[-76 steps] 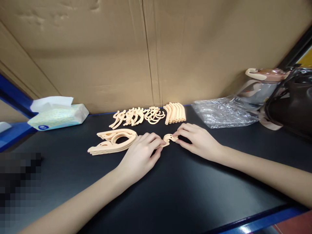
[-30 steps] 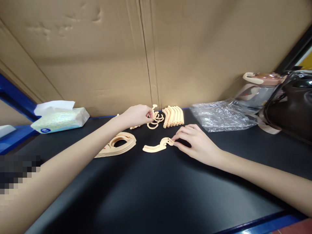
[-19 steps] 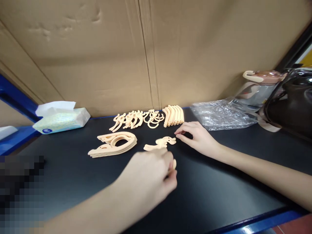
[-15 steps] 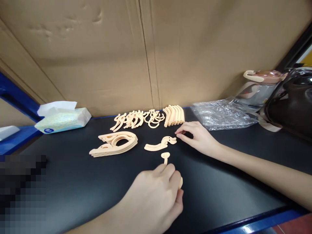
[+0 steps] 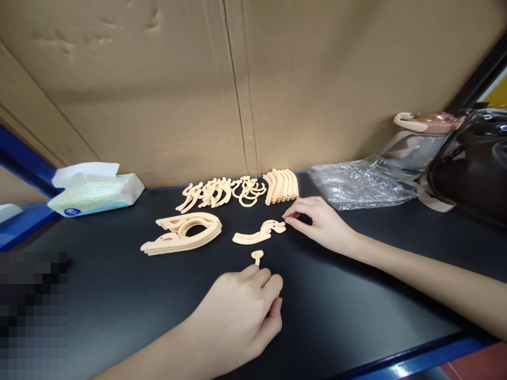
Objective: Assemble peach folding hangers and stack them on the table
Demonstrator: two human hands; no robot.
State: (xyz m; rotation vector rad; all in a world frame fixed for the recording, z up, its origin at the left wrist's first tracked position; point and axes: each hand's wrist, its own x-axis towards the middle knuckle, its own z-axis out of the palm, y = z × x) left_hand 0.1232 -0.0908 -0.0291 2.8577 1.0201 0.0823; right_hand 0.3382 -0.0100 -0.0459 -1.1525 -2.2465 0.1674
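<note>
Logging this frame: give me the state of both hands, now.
Left hand: closed, pinching a small hook.
Right hand: open, fingertips at the end of the curved piece, not gripping it.

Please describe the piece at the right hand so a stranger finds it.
On the black table, find the flat beige stack. Right of it lies a curved piece, its end at the right hand. Unlike the stack it is single, and longer than the peg at the left hand.
</note>
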